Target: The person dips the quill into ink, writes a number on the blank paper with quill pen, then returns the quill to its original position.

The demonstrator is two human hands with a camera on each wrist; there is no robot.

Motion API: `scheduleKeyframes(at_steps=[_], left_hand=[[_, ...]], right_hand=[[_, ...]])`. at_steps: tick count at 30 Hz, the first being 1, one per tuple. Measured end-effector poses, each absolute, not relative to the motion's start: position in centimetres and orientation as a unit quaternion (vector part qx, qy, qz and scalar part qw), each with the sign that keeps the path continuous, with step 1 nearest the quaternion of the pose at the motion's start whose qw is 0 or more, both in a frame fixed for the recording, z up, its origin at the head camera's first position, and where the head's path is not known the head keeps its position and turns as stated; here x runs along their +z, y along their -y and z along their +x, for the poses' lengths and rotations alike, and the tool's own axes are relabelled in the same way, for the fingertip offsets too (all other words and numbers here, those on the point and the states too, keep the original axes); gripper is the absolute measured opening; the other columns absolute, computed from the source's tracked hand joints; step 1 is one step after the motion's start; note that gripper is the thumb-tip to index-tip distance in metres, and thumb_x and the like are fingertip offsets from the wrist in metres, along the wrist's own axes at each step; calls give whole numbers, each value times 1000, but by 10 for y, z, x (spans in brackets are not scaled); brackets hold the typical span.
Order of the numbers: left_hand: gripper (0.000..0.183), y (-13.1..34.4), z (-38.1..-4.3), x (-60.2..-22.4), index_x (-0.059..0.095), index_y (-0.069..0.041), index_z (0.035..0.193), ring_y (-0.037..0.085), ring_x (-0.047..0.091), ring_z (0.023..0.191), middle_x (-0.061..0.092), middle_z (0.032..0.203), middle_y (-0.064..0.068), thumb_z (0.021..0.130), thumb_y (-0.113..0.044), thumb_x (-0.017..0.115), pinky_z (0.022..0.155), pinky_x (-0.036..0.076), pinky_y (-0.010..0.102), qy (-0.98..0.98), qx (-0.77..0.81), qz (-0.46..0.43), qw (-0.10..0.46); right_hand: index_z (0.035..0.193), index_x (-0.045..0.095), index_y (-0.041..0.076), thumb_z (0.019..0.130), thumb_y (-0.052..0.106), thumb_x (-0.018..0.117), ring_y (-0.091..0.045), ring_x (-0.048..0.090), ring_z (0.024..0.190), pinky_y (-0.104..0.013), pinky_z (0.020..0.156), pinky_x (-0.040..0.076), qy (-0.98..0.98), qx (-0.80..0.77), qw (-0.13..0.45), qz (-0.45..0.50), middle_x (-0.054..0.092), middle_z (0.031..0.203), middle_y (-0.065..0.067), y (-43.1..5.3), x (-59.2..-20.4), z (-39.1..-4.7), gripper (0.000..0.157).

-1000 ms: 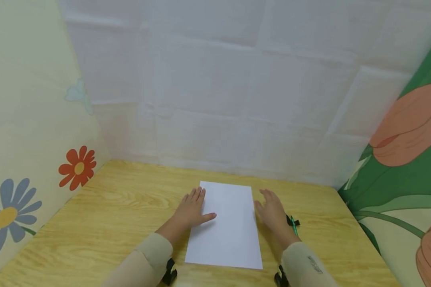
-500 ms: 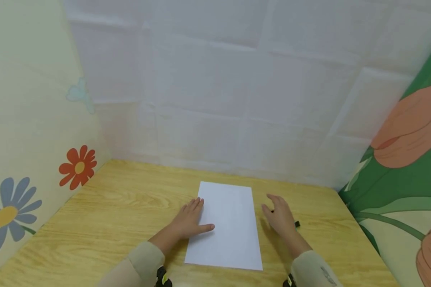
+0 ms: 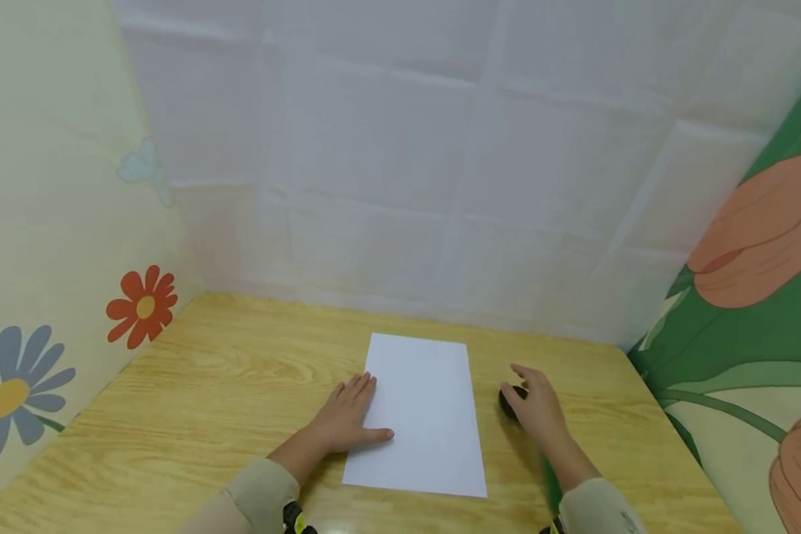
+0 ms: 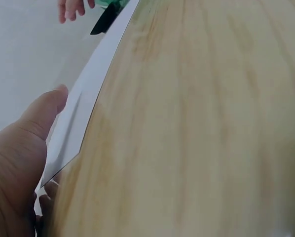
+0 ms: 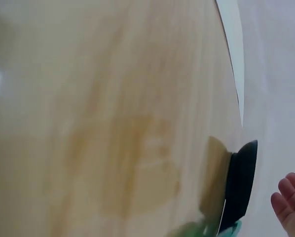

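Note:
A blank white sheet of paper (image 3: pixel 427 415) lies lengthwise on the wooden table (image 3: pixel 254 356). My left hand (image 3: pixel 347 419) rests at its left edge, fingers spread and thumb lying over the paper. To the right of the sheet my right hand (image 3: pixel 539 411) hovers with loosely bent fingers around a dark rounded thing (image 3: pixel 509 403), mostly hidden under it. In the right wrist view this black thing (image 5: pixel 241 180) sits on the table with a teal-green part below, and the fingers (image 5: pixel 290 197) show apart from it. Its kind I cannot tell.
A white cloth (image 3: pixel 387 163) hangs behind the table's far edge. Flower-printed panels flank it, with a red flower (image 3: pixel 144 308) at left and a pink tulip (image 3: pixel 761 230) at right. Black wrist gear (image 3: pixel 295 517) shows below the left sleeve.
My right hand has moved right, away from the paper's edge, to over the black thing. The left hand has slid slightly toward me along the sheet's left edge. The paper stays put.

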State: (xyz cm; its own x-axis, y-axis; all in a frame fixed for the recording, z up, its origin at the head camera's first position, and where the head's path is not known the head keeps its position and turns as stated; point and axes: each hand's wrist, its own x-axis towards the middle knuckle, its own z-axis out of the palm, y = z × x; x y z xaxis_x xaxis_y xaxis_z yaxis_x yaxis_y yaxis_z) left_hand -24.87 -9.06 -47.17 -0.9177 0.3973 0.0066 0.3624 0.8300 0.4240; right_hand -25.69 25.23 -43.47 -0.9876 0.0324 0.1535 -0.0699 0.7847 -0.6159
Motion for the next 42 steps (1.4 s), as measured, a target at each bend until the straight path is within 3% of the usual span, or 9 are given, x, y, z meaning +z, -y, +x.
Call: scheduleKeyframes(at_steps=[10,26,33,42], left_hand=[[108,91,-248,-477,27,2,153,34,17,152,22,162,18,81,-71,61,123,12,54,-962,178,202,50],[108,91,-248,-478,26,1,153,33,15,152,20,163,17,81,-72,59,123,11,53,-963,170,202,53],[108,91,-249,-480,25,2,153,34,14,152,19,163,18,81,-69,61,123,9,54,-961,176,208,51],[108,91,-248,-478,27,2,153,34,16,152,21,162,18,81,-72,59,123,12,53,-963,169,205,51]], right_hand=[[142,48,2,98,27,60,-32,57,107,-44,84,52,934,347,84,-18,56,130,-24,-274,-434,-246,51],[141,49,3,97,30,60,-27,56,99,-27,69,47,935,344,55,-60,59,117,-18,-298,-439,-232,53],[136,52,-2,96,25,62,-22,55,89,-27,66,43,941,329,51,-62,61,105,-15,-307,-440,-229,49],[134,53,-6,93,23,62,-24,58,88,-26,67,43,945,319,23,-71,62,101,-15,-311,-446,-230,50]])
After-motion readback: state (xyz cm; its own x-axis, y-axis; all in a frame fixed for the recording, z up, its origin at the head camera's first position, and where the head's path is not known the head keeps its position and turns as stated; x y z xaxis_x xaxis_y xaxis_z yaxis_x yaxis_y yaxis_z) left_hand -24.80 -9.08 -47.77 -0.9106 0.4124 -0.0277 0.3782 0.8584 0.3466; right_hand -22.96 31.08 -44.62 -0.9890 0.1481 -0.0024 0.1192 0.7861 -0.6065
